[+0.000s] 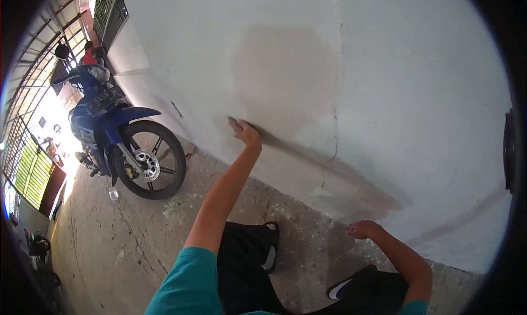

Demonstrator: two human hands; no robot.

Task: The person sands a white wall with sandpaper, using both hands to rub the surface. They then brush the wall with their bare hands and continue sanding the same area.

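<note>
At the painted wall, my left hand is closed on a small, flat grey-brown piece, which it presses to the surface. What kind of piece it is I cannot make out. Just above and to the right of that hand spreads a large, dull beige patch in the pale paint. My right hand hangs low near the foot of the wall, fingers curled in, with nothing showing in them. A darker smeared band runs along the wall between the two hands.
A blue motorcycle stands at the left, its front wheel near the wall. A clear cup is on the rough concrete floor. Thin cracks mark the wall; a dark object is at the right edge.
</note>
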